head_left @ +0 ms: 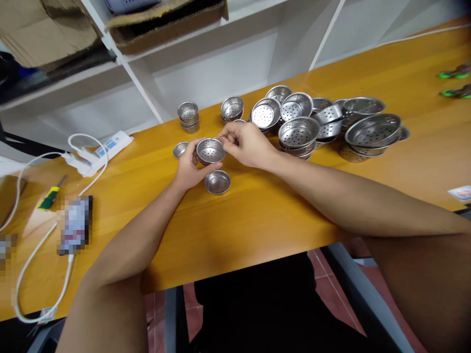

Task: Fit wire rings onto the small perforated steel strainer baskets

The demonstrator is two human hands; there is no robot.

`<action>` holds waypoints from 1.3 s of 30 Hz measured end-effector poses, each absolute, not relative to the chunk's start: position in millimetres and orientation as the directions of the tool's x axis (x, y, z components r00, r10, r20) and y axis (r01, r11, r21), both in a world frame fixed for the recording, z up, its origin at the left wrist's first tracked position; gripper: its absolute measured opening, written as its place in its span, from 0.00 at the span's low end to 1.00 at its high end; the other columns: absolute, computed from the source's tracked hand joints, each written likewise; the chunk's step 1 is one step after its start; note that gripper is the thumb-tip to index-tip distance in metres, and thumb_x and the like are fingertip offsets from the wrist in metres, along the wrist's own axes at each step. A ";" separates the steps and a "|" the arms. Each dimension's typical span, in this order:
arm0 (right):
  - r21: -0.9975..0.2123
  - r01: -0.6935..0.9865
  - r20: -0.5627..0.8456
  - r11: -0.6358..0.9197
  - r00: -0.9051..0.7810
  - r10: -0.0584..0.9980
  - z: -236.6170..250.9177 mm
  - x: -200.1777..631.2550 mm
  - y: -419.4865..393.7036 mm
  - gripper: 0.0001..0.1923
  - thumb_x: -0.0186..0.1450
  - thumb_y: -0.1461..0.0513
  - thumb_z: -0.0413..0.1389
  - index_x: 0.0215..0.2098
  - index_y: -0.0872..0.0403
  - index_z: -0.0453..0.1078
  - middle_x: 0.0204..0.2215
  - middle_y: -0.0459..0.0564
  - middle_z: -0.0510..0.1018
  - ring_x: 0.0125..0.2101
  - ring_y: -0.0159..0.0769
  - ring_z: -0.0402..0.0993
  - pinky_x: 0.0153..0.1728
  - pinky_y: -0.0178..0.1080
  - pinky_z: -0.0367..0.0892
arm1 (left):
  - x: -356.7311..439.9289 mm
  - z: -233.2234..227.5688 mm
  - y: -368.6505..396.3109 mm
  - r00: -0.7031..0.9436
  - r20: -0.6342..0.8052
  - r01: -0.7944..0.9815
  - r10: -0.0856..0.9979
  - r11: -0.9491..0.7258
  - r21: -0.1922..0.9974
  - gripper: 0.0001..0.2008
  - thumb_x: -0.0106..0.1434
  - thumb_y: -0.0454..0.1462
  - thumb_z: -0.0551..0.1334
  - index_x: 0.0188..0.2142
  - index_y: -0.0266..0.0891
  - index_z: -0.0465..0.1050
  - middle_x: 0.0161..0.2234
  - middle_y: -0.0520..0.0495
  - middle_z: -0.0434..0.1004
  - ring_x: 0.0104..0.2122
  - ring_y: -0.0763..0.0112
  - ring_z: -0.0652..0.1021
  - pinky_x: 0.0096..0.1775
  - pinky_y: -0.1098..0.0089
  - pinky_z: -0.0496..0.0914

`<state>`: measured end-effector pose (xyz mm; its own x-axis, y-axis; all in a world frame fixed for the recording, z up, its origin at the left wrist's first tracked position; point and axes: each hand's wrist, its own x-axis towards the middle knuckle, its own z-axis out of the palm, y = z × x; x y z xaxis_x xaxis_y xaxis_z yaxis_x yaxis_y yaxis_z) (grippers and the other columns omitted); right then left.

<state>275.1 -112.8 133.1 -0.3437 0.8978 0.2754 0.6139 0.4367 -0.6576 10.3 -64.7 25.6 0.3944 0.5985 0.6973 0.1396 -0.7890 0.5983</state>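
The small perforated steel strainer cup (210, 150), cradled in the left hand (188, 169) with right-hand fingers (228, 139) pinching its rim, looks light, stiff and slick.

power strip (104, 149) | screwdriver (48, 194) | cardboard box (165, 22) | white shelf (221, 59)

Both hands meet over the table (257, 215), the left hand (187, 169) gripping a small strainer cup (210, 150) and the right hand (247, 144) pinching its far rim. Just before that grip lies another small cup (217, 182); just left of it, a third (180, 149). Behind sit a short stack of cups (189, 116) and one more (232, 108). Right of the grip, a heap of larger strainers (331, 125) (some nested, some tipped). Well left lie a power strip (99, 152) and a screwdriver (49, 195).
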 end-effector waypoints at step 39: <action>-0.708 0.399 0.485 0.583 -0.326 0.812 113.6 258.7 -120.8 0.12 0.78 0.70 0.60 0.54 0.50 0.80 0.26 0.39 0.74 0.29 0.40 0.70 0.39 0.47 0.66 | 20.1 31.4 -74.0 0.435 0.718 0.222 0.544 -0.837 0.500 0.56 0.70 0.69 0.81 0.83 0.58 0.57 0.74 0.39 0.76 0.72 0.45 0.86 0.73 0.47 0.85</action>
